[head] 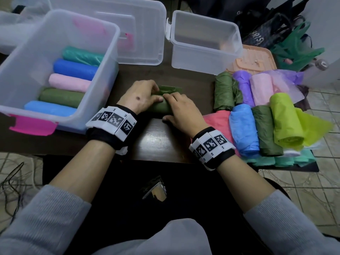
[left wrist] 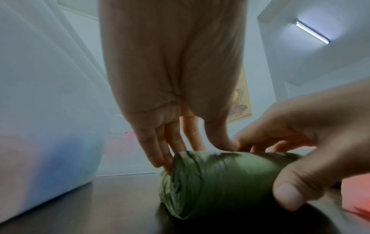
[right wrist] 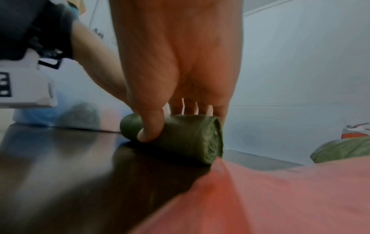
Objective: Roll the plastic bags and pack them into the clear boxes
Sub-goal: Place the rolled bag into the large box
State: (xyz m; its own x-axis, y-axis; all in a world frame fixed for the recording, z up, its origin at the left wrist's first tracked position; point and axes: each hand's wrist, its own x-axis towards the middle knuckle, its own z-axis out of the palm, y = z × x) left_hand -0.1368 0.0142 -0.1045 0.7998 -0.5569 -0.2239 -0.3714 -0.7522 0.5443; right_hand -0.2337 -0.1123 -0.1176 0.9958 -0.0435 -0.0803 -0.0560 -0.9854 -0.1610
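A dark green plastic bag roll (head: 161, 107) lies on the dark table (head: 156, 140) in front of me, its loose end (head: 169, 88) still flat beyond it. My left hand (head: 141, 97) grips the roll's left half, fingers over the far side and thumb on top. My right hand (head: 182, 109) grips the right half, thumb (right wrist: 150, 128) on the near side. The wrist views show the roll (left wrist: 220, 182) (right wrist: 186, 137) tightly wound. The clear box (head: 110, 57) at left holds several coloured rolls. A smaller clear box (head: 202, 57) behind stands empty.
At right lie more rolls: dark green (head: 223, 91), purple (head: 243, 85), pink (head: 261, 89), blue (head: 242, 129), lime (head: 285, 118). A flat red bag (head: 217, 118) lies under my right wrist. Teal bags (head: 276, 161) sit at the table edge. A clear lid (head: 143, 34) lies behind the big box.
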